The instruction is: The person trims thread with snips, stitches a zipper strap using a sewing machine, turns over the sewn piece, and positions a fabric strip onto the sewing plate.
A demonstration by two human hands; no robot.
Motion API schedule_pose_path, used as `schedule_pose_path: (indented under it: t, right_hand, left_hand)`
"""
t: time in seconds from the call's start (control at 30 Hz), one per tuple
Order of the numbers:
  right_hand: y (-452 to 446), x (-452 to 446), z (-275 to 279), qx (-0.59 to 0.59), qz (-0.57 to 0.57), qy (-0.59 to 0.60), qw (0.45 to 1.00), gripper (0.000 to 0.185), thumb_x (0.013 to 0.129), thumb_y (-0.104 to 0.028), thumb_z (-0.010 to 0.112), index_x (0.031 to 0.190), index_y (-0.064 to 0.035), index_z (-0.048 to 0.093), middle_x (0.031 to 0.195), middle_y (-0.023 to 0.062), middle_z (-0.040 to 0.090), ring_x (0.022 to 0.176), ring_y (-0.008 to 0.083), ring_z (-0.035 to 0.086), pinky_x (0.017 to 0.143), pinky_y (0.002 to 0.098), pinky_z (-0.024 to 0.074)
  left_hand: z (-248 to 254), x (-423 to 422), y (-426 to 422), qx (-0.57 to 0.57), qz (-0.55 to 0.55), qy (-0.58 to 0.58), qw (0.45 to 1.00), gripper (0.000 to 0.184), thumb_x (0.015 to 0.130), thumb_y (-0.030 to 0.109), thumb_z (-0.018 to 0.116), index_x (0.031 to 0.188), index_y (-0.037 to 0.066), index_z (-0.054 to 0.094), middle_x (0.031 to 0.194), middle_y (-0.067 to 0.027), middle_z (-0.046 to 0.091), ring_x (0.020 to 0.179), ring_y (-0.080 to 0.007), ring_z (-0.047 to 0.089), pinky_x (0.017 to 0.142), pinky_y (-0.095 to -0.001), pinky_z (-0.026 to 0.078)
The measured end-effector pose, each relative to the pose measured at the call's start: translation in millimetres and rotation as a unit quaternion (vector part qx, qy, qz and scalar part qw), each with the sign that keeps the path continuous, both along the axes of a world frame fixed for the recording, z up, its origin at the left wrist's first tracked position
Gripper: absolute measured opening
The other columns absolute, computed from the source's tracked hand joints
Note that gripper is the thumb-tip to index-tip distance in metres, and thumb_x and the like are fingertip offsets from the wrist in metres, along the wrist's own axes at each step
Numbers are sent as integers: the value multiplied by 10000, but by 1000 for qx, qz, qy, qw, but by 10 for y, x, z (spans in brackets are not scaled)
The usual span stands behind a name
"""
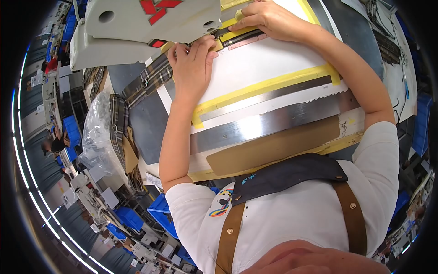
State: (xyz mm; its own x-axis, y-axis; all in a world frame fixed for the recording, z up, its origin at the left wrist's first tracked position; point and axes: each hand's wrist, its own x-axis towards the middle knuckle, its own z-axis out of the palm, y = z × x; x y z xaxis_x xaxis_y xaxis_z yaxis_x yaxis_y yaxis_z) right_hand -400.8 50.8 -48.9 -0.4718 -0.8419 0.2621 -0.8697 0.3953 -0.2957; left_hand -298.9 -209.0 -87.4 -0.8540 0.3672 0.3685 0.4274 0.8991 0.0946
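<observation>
A plaid fabric strip point(160, 68) runs from the left of the work plate to beneath the white sewing machine head point(150, 23). A small metal buckle point(145, 83) sits on its left part. My left hand point(194, 64) has bent fingers pressed on the strip close to the needle area; its fingertips are partly hidden by the machine. To the right of the needle, my right hand point(269, 20) pinches the strip's dark far part, index finger stretched along it. Something yellow point(239, 15) shows at its fingertips. A pink ruled strip point(246, 41) lies along the fabric's near edge.
Yellow tape point(264, 89) borders the white work surface point(260, 68). A metal plate point(251, 128) and a brown pad point(273, 148) lie nearer my body. Plaid pieces point(117, 123) and a clear plastic bag point(96, 137) hang at left; more plaid pieces point(388, 48) lie right.
</observation>
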Motion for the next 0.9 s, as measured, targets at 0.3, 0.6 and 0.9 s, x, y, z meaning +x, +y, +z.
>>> schedule_pose_path:
  t: [0.3,0.6,0.9]
  right_hand:
    - [-13,-32,-98,-37,1,-56,998,273,929,-163,572,1132,-157,754,1013,53,720,945,250,678,816,356,538]
    - [-10,-80,-170,-62,0,-103,993,264,942,-163,565,1128,-138,751,994,69,722,935,261,679,818,359,539]
    - [-6,-113,-225,-76,-2,-134,988,258,955,-162,558,1125,-120,747,976,85,724,925,272,680,821,363,540]
  left_hand:
    - [33,20,28,-7,11,-14,1000,243,1027,310,532,1207,173,620,1233,45,681,1080,-262,519,1064,-449,270]
    - [22,63,78,-44,13,-10,999,418,997,311,584,1409,243,559,1333,24,607,1043,-280,514,1063,-473,294]
    - [1,59,209,-96,49,26,994,397,981,326,614,1368,237,603,1276,55,608,981,-251,552,1018,-464,360]
